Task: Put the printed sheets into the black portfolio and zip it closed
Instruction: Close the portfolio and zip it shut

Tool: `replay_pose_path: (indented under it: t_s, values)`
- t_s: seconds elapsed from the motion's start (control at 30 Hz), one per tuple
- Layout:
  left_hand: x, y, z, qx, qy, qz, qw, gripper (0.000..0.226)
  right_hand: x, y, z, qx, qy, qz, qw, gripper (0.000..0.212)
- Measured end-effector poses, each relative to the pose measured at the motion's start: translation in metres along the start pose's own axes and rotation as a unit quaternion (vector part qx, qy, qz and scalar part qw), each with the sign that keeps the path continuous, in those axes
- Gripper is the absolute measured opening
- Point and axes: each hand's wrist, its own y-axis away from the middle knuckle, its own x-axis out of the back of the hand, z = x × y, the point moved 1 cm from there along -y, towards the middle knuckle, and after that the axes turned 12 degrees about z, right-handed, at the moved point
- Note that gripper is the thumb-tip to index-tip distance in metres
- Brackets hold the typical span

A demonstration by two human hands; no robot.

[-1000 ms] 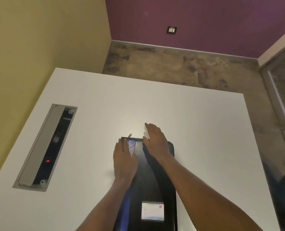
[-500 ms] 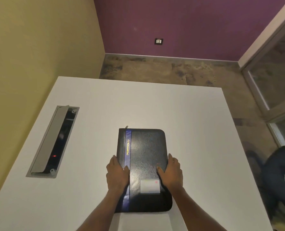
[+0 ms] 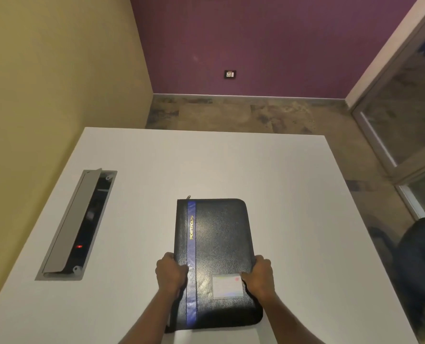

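Head view, nearest first: both forearms reach forward, and the two hands grip the black portfolio (image 3: 218,259) by its long sides, at the near half. The left hand (image 3: 170,273) curls its fingers over the spine edge, just beside the blue stripe (image 3: 191,264); the right hand (image 3: 261,278) clamps the opposite edge, thumb lying on the cover next to the pale label window (image 3: 227,286). The case lies flat and closed on the white table (image 3: 293,194), its long axis running straight away from the person. At the far left corner a small zipper pull (image 3: 188,196) sticks out. That pull sits well beyond both hands, nearer the left one's side, so any further zipping means reaching forward. No loose sheets show; they are likely inside already.
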Motion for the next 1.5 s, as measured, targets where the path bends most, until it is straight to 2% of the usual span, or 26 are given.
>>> replay_pose_path:
  t_s: [0.23, 0.4, 0.63, 0.83, 1.0, 1.17, 1.3, 1.37, 1.5]
  values:
    - [0.028, -0.036, 0.011, 0.019, 0.038, 0.026, 0.999, 0.046, -0.005, 0.001, -0.048, 0.018, -0.012, 0.015, 1.000, 0.050]
    - [0.064, -0.088, 0.033, 0.011, 0.062, 0.064, 0.996, 0.059, -0.010, -0.015, -0.119, 0.056, -0.023, 0.035, 0.998, 0.047]
    - [0.105, -0.184, 0.066, 0.025, 0.109, 0.086, 0.990, 0.051, -0.037, -0.056, -0.214, 0.088, -0.043, 0.035, 0.995, 0.047]
    - [0.114, -0.261, 0.090, 0.020, 0.078, 0.088, 0.993, 0.053, -0.066, -0.103, -0.272, 0.079, -0.047, 0.045, 0.995, 0.047]
    - [0.105, -0.299, 0.092, 0.021, 0.076, 0.079, 0.994, 0.050, -0.088, -0.128, -0.292, 0.050, -0.043, 0.038, 0.997, 0.050]
    - [0.095, -0.310, 0.084, -0.007, 0.040, 0.082, 0.996, 0.040, -0.106, -0.130, -0.288, 0.035, -0.039, 0.031, 0.998, 0.053]
    - [0.097, -0.305, 0.085, -0.037, -0.010, 0.079, 0.996, 0.036, -0.104, -0.127, -0.287, 0.056, -0.022, 0.029, 0.998, 0.052]
    - [0.100, -0.300, 0.087, -0.049, -0.053, 0.070, 0.995, 0.033, -0.101, -0.119, -0.289, 0.088, 0.014, 0.048, 0.995, 0.048]
    - [0.104, -0.274, 0.092, -0.107, -0.174, 0.068, 0.977, 0.041, -0.095, -0.092, -0.296, 0.205, 0.093, 0.118, 0.967, 0.037]
